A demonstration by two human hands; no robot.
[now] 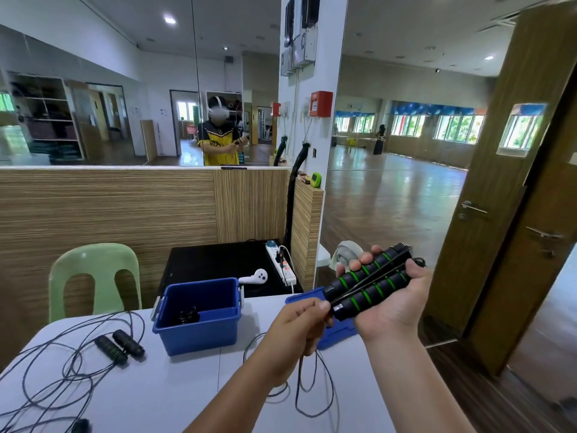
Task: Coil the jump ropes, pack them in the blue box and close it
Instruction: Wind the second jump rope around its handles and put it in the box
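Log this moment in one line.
right hand: grips two black green-striped foam handles | left hand: pinches thin black cord | blue plastic box: open

A pale table [162, 398] fills the near left of the scene. The open blue box [199, 334] stands on its far middle part. Just right of the box the blue lid [338, 334] lies flat at the table's far right corner, partly hidden. On the left a loose jump rope [128, 339] sprawls, its two black handles side by side and its thin cord spread in wide tangled loops toward the near left edge. Near the middle, the cord of a second jump rope [312, 415] rests on the tabletop in loops.
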